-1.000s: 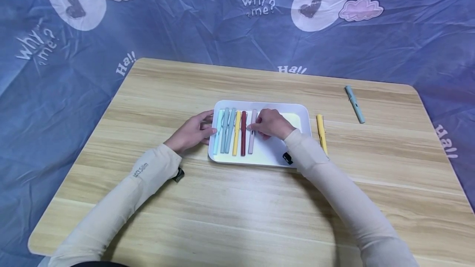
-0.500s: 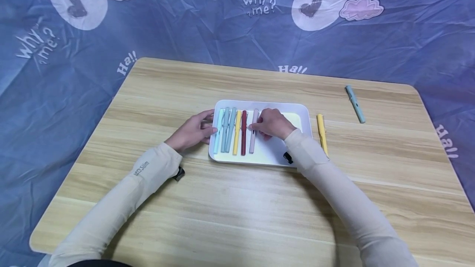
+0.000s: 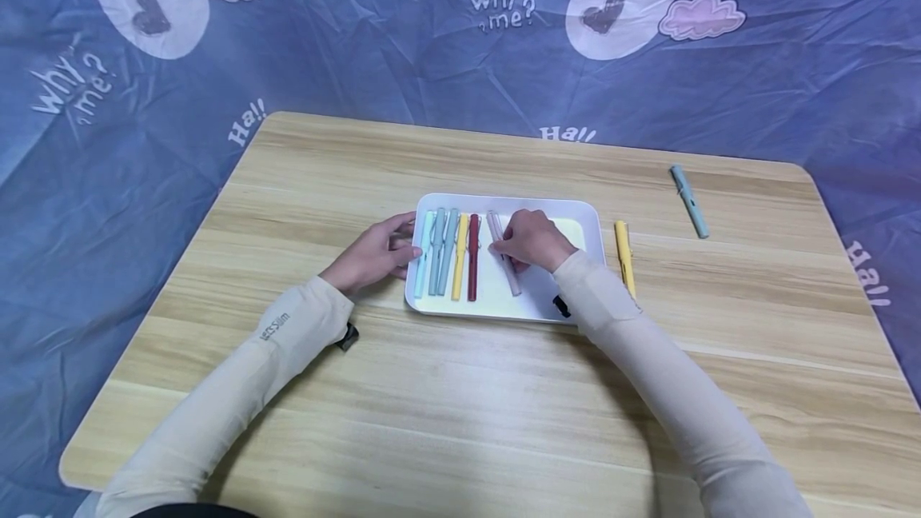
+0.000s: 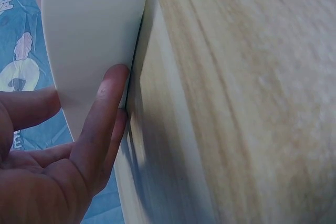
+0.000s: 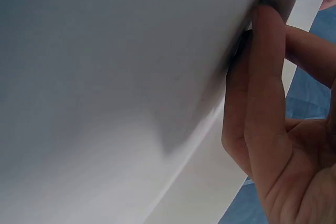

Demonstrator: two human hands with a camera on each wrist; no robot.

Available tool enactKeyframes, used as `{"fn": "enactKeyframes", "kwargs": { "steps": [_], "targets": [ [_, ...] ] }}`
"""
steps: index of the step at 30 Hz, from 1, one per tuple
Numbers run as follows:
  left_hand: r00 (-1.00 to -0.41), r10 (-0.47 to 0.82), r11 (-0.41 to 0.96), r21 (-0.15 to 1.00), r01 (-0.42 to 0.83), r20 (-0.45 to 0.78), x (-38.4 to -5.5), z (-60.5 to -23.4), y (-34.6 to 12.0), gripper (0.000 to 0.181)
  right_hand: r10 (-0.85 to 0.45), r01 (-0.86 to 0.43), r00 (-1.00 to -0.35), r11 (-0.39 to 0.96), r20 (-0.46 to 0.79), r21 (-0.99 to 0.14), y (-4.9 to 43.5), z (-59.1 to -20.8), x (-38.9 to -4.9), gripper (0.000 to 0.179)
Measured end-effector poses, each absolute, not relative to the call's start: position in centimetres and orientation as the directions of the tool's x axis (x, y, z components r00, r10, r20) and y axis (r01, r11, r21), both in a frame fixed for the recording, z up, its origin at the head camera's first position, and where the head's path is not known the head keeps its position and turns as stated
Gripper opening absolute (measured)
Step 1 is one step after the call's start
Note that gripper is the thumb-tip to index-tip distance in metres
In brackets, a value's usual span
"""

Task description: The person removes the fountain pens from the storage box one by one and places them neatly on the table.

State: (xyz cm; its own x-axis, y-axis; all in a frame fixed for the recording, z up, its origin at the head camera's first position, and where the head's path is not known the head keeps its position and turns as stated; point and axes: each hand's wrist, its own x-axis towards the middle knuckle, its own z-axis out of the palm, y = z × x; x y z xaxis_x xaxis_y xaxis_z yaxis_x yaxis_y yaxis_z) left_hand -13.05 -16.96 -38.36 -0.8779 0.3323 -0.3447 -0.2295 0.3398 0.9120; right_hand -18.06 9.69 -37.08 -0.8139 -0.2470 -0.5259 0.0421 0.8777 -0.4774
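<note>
In the head view, my right hand (image 3: 536,240) pinches a lilac capped pen (image 3: 512,279) inside a white tray (image 3: 536,300). This pen slants, its near end to the right. Left of it a dark red pen (image 3: 472,262), a yellow pen (image 3: 460,258), two grey-blue pens and a mint pen (image 3: 424,258) lie side by side. My left hand (image 3: 370,256) holds the tray's left side, thumb at the rim. In the left wrist view, its fingers (image 4: 100,108) press the outer wall (image 4: 94,30). The right wrist view shows curled fingers (image 5: 268,77) above the tray floor.
Another yellow pen (image 3: 624,258) lies on the wooden table (image 3: 432,414) just right of the tray, partly behind the right sleeve. A grey-blue pen (image 3: 688,202) rests farther back on the right. Blue printed cloth (image 3: 396,38) hangs behind the table.
The lilac pen has turned in my right hand: its near end swung right, away from the red pen. My right hand shifted slightly right. The left hand has stayed at the tray.
</note>
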Motion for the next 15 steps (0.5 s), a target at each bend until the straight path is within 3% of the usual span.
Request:
{"fn": "enactKeyframes", "kwargs": {
  "steps": [15],
  "targets": [
    [-0.880,0.331,0.337,0.913,-0.227,-0.341,-13.07,-38.43,-17.01,0.070,-0.279,0.045,-0.826,0.834,-0.490,-0.550,10.18,-37.45,-18.09,0.034]
  ]
}}
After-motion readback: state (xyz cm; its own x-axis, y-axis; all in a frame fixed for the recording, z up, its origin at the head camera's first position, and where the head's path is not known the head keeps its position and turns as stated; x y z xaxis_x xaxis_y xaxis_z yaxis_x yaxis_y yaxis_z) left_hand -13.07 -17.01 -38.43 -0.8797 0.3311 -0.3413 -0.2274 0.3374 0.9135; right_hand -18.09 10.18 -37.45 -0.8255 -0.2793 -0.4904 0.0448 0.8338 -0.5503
